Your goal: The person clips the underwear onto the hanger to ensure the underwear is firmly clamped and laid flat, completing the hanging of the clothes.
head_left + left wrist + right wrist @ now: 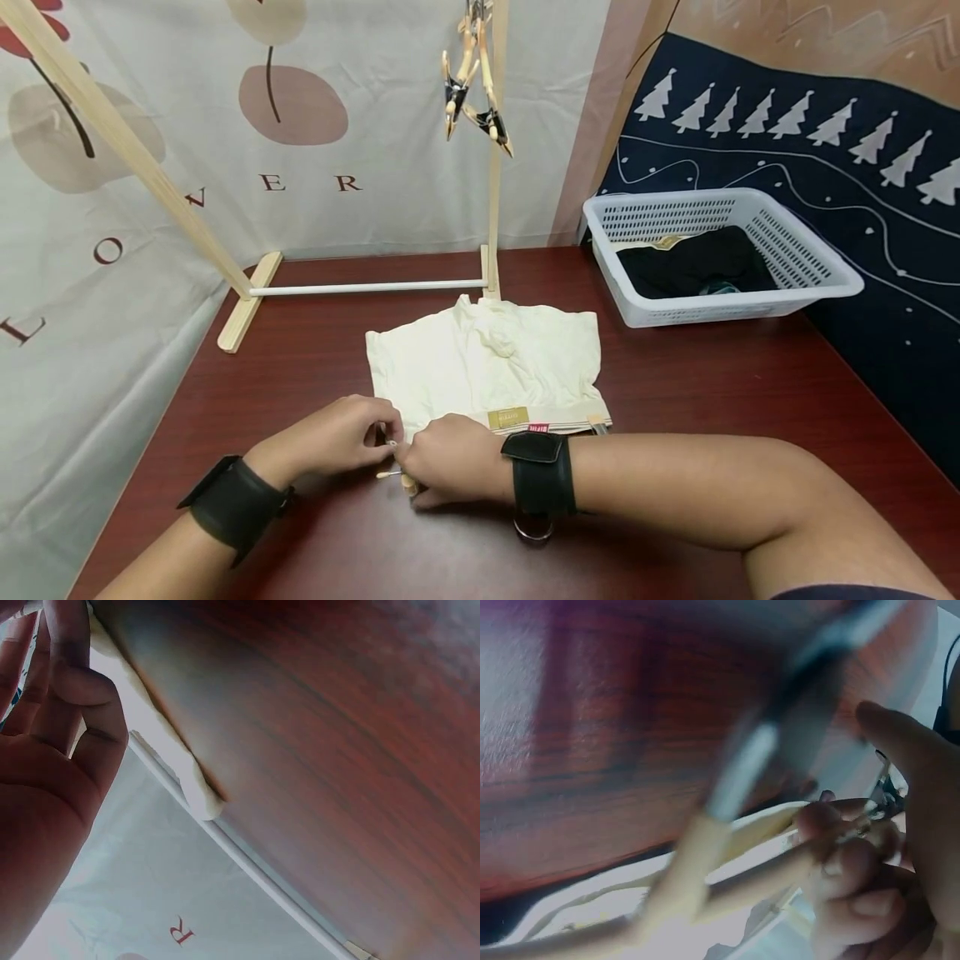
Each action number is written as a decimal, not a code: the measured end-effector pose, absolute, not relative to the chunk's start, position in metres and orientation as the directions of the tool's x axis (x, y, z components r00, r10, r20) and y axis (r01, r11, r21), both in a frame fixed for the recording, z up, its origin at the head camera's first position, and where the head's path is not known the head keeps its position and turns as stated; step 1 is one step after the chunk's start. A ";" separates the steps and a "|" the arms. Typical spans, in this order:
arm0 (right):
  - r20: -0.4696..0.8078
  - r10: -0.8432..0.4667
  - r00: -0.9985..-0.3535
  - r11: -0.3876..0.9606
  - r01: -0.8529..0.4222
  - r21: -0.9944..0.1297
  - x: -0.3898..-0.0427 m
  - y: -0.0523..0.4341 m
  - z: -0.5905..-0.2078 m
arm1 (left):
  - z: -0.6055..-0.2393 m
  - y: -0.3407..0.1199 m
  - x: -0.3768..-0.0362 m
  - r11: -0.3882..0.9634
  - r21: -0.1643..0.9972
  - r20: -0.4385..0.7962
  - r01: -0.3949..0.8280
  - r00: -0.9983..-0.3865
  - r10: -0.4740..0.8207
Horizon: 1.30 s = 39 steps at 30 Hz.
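A folded cream garment (487, 362) lies flat on the dark red table (675, 392), with a gold label on its near edge. Both hands meet at its near-left corner. My right hand (411, 468) grips a wooden clip (388, 473) with a metal spring, which shows blurred and close in the right wrist view as the clip (705, 855) beside curled fingers (851, 881). My left hand (386, 437) pinches the same clip from the left. The left wrist view shows the left hand (56, 742) with thumb and finger touching, beside the garment's edge (176, 769).
A wooden drying rack (492, 192) with a white bottom bar (367, 288) stands behind the garment. More wooden clips (472, 92) hang from its top. A white basket (817, 267) holding a black garment (697, 262) sits at the back right.
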State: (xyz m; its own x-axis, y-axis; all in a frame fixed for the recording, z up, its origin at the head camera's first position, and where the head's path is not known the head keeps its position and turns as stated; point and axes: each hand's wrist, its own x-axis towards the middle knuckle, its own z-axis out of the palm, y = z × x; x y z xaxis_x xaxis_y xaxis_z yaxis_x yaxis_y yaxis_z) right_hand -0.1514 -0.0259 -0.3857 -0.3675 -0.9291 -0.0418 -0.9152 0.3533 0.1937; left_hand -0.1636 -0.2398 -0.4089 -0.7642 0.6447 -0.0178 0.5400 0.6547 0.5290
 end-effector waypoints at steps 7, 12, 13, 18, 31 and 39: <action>0.034 -0.937 -0.347 0.344 -0.903 0.258 -0.151 -0.024 -0.387 | -0.409 -0.243 -0.164 0.660 0.548 -0.036 0.513 -0.774 0.632; 0.067 -0.943 -0.327 0.333 -0.912 0.238 -0.154 -0.020 -0.387 | -0.410 -0.246 -0.164 0.666 0.541 -0.018 0.514 -0.784 0.620; 0.072 -0.943 -0.325 0.332 -0.913 0.237 -0.154 -0.019 -0.386 | -0.409 -0.247 -0.164 0.667 0.539 -0.015 0.514 -0.786 0.618; 0.060 -0.951 -0.305 0.310 -0.923 0.228 -0.159 -0.018 -0.384 | -0.406 -0.249 -0.164 0.652 0.546 0.007 0.526 -0.781 0.624; 0.026 -0.953 -0.301 0.302 -0.942 0.146 -0.173 -0.019 -0.377 | -0.406 -0.252 -0.163 0.599 0.577 0.071 0.555 -0.765 0.641; 0.032 -0.956 -0.292 0.293 -0.944 0.154 -0.175 -0.019 -0.377 | -0.403 -0.252 -0.163 0.587 0.635 0.057 0.503 -0.787 0.614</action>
